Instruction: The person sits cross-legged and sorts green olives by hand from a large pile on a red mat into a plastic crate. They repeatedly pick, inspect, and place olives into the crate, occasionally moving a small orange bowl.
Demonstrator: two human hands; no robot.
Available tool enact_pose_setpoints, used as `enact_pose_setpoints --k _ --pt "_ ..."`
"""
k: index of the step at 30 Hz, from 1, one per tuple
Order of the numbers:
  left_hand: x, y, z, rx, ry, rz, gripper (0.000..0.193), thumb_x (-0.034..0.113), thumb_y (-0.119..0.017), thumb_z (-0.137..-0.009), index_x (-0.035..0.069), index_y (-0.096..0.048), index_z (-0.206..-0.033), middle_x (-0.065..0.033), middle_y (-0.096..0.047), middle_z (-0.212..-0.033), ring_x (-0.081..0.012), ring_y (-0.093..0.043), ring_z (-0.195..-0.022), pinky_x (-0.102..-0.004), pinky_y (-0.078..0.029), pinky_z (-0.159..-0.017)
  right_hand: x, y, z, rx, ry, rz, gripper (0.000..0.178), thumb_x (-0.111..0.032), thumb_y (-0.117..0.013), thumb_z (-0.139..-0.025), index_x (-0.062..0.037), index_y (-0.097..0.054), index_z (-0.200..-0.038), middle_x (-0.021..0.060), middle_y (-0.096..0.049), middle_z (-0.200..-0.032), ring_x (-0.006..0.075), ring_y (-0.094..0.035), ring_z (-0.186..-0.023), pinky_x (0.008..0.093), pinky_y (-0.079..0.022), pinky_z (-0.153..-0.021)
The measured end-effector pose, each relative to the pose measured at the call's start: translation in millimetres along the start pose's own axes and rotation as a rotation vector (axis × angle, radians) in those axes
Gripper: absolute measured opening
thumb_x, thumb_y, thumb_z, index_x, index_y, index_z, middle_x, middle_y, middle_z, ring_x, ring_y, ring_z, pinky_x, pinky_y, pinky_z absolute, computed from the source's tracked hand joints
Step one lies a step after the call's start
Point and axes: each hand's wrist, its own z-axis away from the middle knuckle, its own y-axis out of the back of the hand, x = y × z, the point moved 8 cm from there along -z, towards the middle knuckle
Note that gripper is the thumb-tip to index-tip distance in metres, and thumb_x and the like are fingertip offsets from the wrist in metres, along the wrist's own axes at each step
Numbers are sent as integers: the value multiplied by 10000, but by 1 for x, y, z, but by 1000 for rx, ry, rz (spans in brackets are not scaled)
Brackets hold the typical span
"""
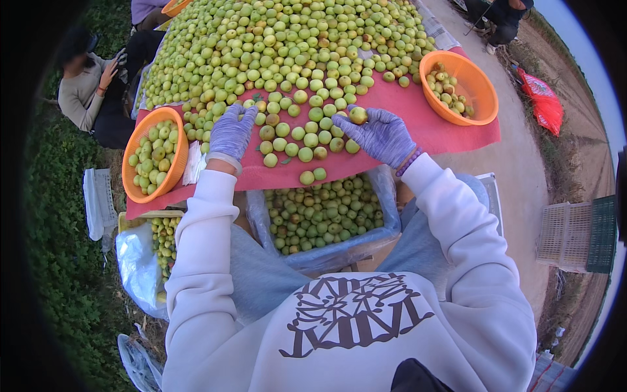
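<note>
A large heap of small round green fruit (287, 46), jujube-like, covers the far part of a red cloth (428, 124). My right hand (385, 136), in a purple glove, pinches one brownish-green fruit (358, 115) between thumb and fingers above the cloth. At the heap's near left edge, my gloved left hand (232, 134) reaches over the fruit with fingers apart; I see nothing held in it. Loose fruit lies between my hands. Two fruits (313, 176) are at the cloth's near edge, above a crate lined with blue plastic (390, 219) and filled with similar fruit.
Orange baskets of fruit stand at left (128, 171) and right (486, 98). A yellow crate (124, 223) with fruit and plastic sits lower left. One person (81, 98) sits at left; another (506, 19) is at far right. Stacked crates (563, 235) and a red bag (543, 104) lie right.
</note>
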Motion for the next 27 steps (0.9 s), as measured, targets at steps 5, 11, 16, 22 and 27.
enact_pose_setpoints --k 5,11,16,22,27 --pt "-36 83 34 24 224 395 280 353 -625 -937 73 -614 -928 -29 -562 -647 -124 -501 -479 -260 -422 -456 -2 26 -1 330 -15 -8 330 -81 -512 -949 28 -526 -1261 103 -550 -1327 170 -541 -1218 241 -511 -913" --pt "-113 164 157 397 625 988 206 294 -607 -956 100 -599 -1024 0 -601 -772 -63 -550 -595 -163 -430 -472 -3 1 -5 175 89 111 334 -73 -569 -923 80 -506 -1213 212 -509 -1339 299 -514 -1242 299 -521 -994" --pt "-123 168 211 521 530 1186 247 249 -592 -971 109 -590 -1174 -33 -606 -1001 -79 -578 -757 -169 -482 -573 1 -3 4 379 48 198 281 -131 -575 -945 18 -533 -1180 152 -589 -1154 241 -627 -1007 279 -558 -878" --pt "11 36 212 -101 546 1595 289 286 -571 -990 125 -566 -1230 -61 -604 -1020 -149 -561 -757 -236 -456 -546 19 -57 2 249 214 1492 317 -310 -570 -966 -58 -533 -1155 91 -627 -850 244 -668 -830 353 -559 -664" --pt "95 -65 220 -535 782 2136 402 435 -579 -957 87 -555 -1155 -81 -599 -1032 -164 -568 -763 -265 -480 -578 111 -86 24 29 14 2262 442 -463 -558 -943 -82 -544 -1167 127 -611 -864 313 -652 -831 417 -531 -719"
